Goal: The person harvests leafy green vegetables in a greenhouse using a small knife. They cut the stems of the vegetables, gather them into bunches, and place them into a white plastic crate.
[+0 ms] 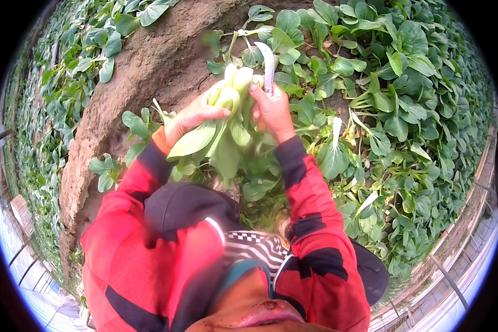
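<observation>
My left hand (195, 113) grips a bunch of bok choy (228, 99), its pale stalk ends pointing up and its green leaves hanging toward me. In my right hand (273, 108) is a small sickle knife (267, 62), its curved blade standing up past the fist. The thumb of that hand presses against a pale stalk at the bunch's right side. The knife's handle is mostly hidden inside my fingers. Below the bunch, the leaves blur into the plants on the ground.
Dense bok choy plants (415, 91) grow on the right. Loose leaves with white stalks (336, 141) lie among them. A bare soil ridge (149, 62) runs along the left, with another planted strip (54, 116) beyond. Greenhouse framing (448, 278) shows at the lower rim.
</observation>
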